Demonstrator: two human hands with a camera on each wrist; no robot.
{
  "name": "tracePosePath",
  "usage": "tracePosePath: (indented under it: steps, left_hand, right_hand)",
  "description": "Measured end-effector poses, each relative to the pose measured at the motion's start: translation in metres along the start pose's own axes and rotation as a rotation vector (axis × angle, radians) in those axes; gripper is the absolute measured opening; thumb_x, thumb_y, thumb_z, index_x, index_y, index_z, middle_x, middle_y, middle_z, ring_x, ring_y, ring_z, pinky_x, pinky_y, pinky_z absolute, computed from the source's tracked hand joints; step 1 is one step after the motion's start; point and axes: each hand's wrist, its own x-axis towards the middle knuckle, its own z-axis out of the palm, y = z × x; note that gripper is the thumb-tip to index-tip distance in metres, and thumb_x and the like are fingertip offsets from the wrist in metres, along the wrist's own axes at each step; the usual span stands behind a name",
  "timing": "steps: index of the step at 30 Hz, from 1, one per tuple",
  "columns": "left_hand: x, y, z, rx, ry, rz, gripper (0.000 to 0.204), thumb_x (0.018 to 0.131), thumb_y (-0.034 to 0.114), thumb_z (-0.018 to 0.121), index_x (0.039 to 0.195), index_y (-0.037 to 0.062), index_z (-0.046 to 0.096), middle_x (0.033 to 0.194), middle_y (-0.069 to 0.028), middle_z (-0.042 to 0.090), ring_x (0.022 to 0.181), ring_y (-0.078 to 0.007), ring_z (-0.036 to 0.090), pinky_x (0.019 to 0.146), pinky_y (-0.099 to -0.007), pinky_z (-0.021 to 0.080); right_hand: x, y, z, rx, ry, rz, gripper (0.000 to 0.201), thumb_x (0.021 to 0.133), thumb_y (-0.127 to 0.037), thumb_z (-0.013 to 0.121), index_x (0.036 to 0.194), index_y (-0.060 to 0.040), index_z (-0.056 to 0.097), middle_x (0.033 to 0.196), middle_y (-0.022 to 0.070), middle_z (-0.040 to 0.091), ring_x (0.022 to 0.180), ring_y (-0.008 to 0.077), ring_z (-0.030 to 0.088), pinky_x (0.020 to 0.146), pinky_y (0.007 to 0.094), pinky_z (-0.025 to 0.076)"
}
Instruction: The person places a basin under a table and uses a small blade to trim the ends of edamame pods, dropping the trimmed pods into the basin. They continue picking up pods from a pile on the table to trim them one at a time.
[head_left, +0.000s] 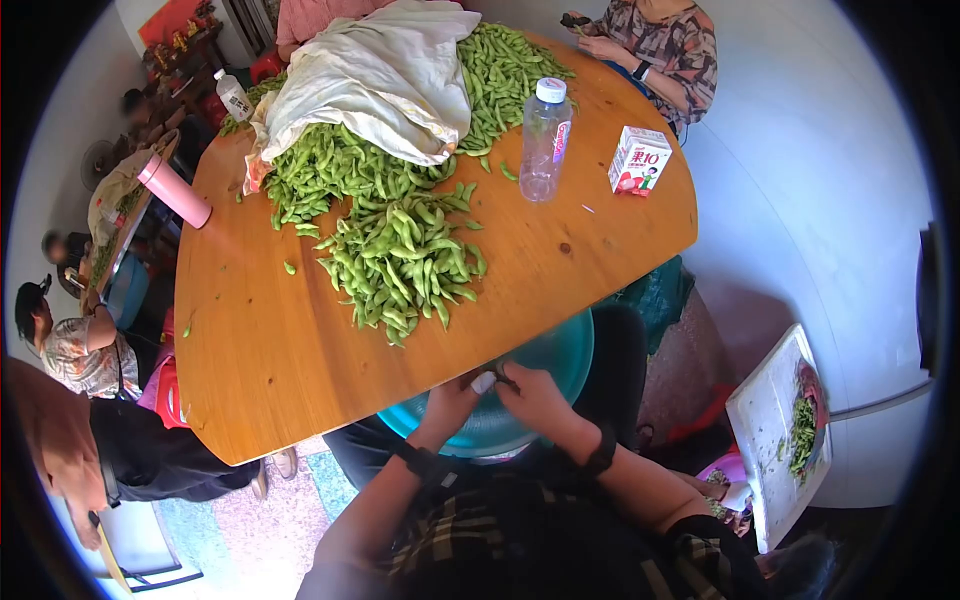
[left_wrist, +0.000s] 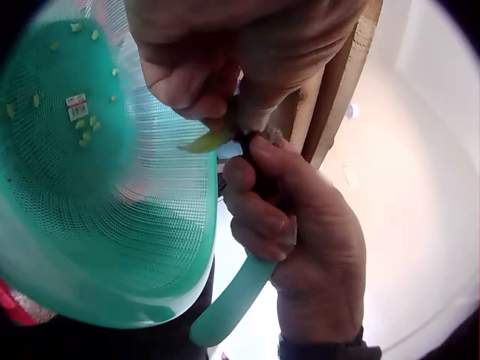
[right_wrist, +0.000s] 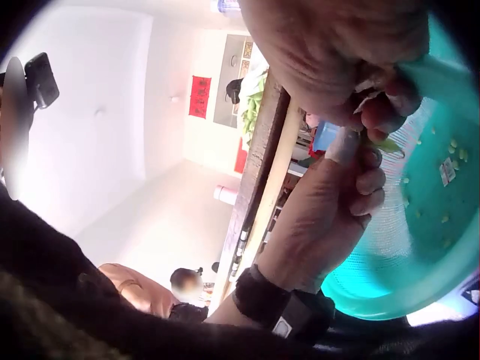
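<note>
Now our left hand (head_left: 453, 403) pinches a pod (left_wrist: 209, 141) pointing lengthwise left in the left-wrist view. Our right hand (head_left: 540, 402) curls round a handle (left_wrist: 234, 301).

Below the left hand (head_left: 450, 410) and right hand (head_left: 538, 400) — open room into the basket (head_left: 572, 355); just ahead, the tabletop (head_left: 290, 370) edge bars the way, pod heap (head_left: 405, 265) and bottle (head_left: 541, 150) beyond.

Green-handled tool (left_wrist: 231, 301) — partly hidden, kind unclear; pod (left_wrist: 209, 141) — partly covered, blurred.
</note>
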Motion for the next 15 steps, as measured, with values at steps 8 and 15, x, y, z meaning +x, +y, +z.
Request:
tracePosePath:
  steps: [8,15]
  left_hand:
    - [-0.004,-0.003,-0.004,0.460,-0.061,0.031,0.024,0.092,0.014,0.064,0.107,-0.0008,0.055,0.087,-0.0094,0.063,0.074,-0.0195,0.062,0.067,-0.0342,0.049]
    - [-0.005,-0.005,0.013,0.727,-0.081,-0.076,0.025,0.087,0.012,0.053,0.107,-0.0031,0.051,0.100,-0.0308,0.061,0.093,-0.0500,0.059,0.081,-0.0557,0.047]
  right_hand:
    - [-0.001,0.004,-0.003,0.009,-0.018,0.029,0.014,0.087,-0.009,0.057,0.097,0.0010,0.061,0.078,0.0271,0.061,0.077,0.0488,0.059,0.064,0.0472,0.048]
    - [-0.004,0.015,0.001,-0.090,-0.017,0.003,0.015,0.086,-0.010,0.057,0.096,-0.0008,0.061,0.080,0.0278,0.063,0.080,0.0488,0.060,0.067,0.0523,0.049]
